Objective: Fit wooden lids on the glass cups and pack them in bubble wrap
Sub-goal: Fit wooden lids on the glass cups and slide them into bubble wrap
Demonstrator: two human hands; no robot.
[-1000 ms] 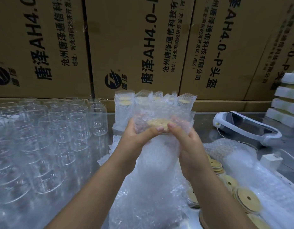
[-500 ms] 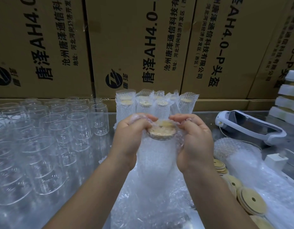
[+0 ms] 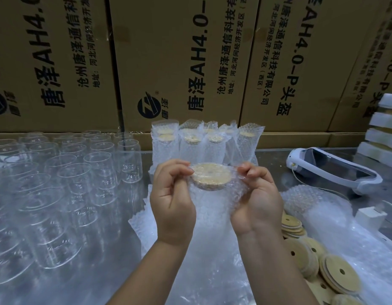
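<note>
A glass cup with a wooden lid (image 3: 210,176) sits inside a bubble wrap sleeve (image 3: 210,208) that I hold upright at mid-frame. My left hand (image 3: 172,201) pinches the sleeve's top edge left of the lid. My right hand (image 3: 257,201) pinches it on the right. The wrap lies stretched flat over the lid. Behind stand several wrapped lidded cups (image 3: 206,142). Many bare glass cups (image 3: 65,179) fill the left of the table. Loose wooden lids (image 3: 335,271) lie at lower right.
Tall cardboard boxes (image 3: 190,62) wall off the back. A white headset (image 3: 331,170) lies at right on the metal table (image 3: 267,155), with a roll of bubble wrap (image 3: 311,201) in front of it. White foam blocks (image 3: 382,133) are stacked at far right.
Both hands pulled the sleeve's top down and apart. The bubble wrap that bunched above the lid now lies stretched flat across it, and the lid shows clearly.
</note>
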